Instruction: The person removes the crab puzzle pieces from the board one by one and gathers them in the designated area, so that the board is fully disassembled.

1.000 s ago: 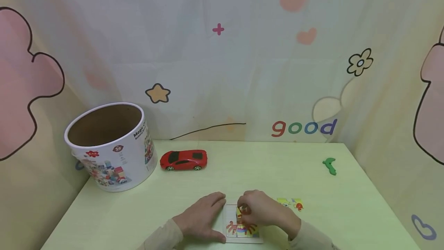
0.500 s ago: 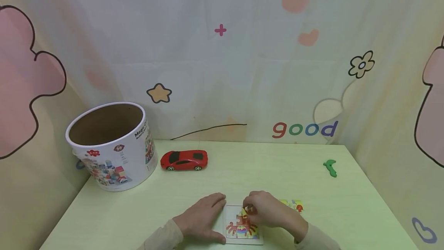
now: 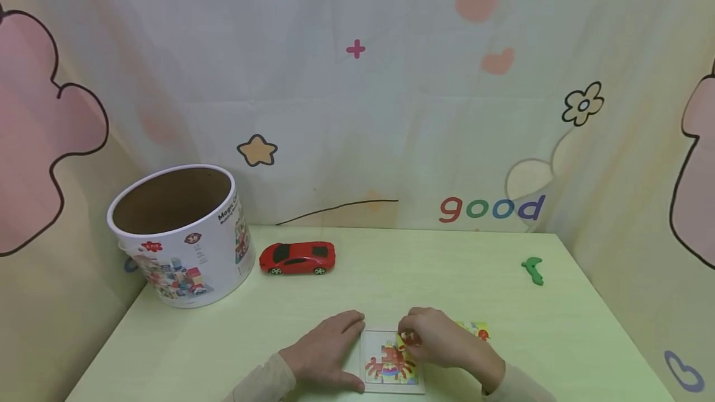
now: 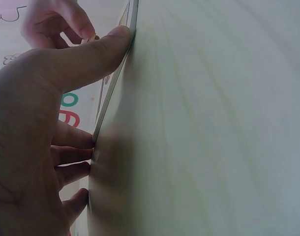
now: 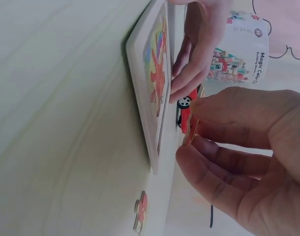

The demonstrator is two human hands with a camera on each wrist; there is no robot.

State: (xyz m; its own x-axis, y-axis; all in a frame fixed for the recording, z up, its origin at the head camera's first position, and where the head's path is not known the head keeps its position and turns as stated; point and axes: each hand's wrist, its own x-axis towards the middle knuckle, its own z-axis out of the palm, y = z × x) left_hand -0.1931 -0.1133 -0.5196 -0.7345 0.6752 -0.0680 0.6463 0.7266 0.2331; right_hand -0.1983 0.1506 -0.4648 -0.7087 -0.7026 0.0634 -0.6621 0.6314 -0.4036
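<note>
The piece (image 5: 191, 129) is pinched on edge between the thumb and fingers of the right hand (image 3: 441, 340), held just above the far right part of the tray (image 3: 365, 352), clear of it in the right wrist view. To seat it well, I judge it should be turned flat, its knobs lined up with the gap, lowered straight down and pressed only once the edges meet; forcing it at a tilt could lift the neighbours. The left hand (image 3: 326, 352) lies flat on the table (image 3: 391, 278) with straight fingers against the tray's left edge and the thumb on its near corner, which should keep the tray from sliding under that press.

The piece is thin, flat card or wood, red and orange on its face, too small to read its picture. The tray is a white square frame, its fitted pieces showing a red crab-like figure over rainbow stripes.

Just right of the tray 1 or 2 loose pieces (image 3: 477, 329) lie flat. Farther off stand a red car (image 3: 297, 257), an open tub (image 3: 179, 237) at the far left, and a green toy (image 3: 532, 268) at the far right.
</note>
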